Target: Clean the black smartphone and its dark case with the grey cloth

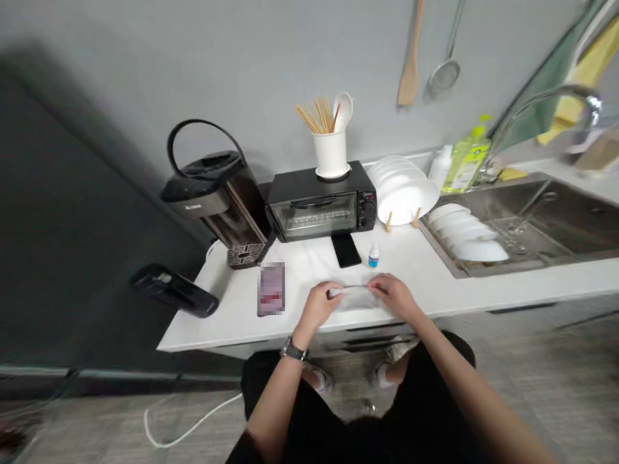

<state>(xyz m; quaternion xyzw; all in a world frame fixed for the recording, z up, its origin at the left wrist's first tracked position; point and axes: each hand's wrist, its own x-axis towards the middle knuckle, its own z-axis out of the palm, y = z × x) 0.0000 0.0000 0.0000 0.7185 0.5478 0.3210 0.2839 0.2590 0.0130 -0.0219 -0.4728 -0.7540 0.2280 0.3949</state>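
Note:
Between my two hands, low over the front of the white counter [309, 328], stretches a thin whitish sheet [358, 299]; whether it is cloth, plastic or paper I cannot tell. My left hand [319, 304] pinches its left end, with a dark watch on that wrist. The right end is pinched in the fingers of my right hand [391, 296]. Just beyond my right hand stands a small white bottle [374, 256] with a blue label. A black phone [345, 250] lies flat behind the sheet. Left of my left hand is a blurred-out, phone-shaped object [271, 289].
A toaster oven [319, 216] carries a white utensil cup [331, 153]. Left are a water dispenser [232, 212] and a black cylindrical object [174, 291] at the counter's edge. Right are racked plates [403, 190], soap bottle [467, 161] and a sink [575, 216] with white dishes [467, 233].

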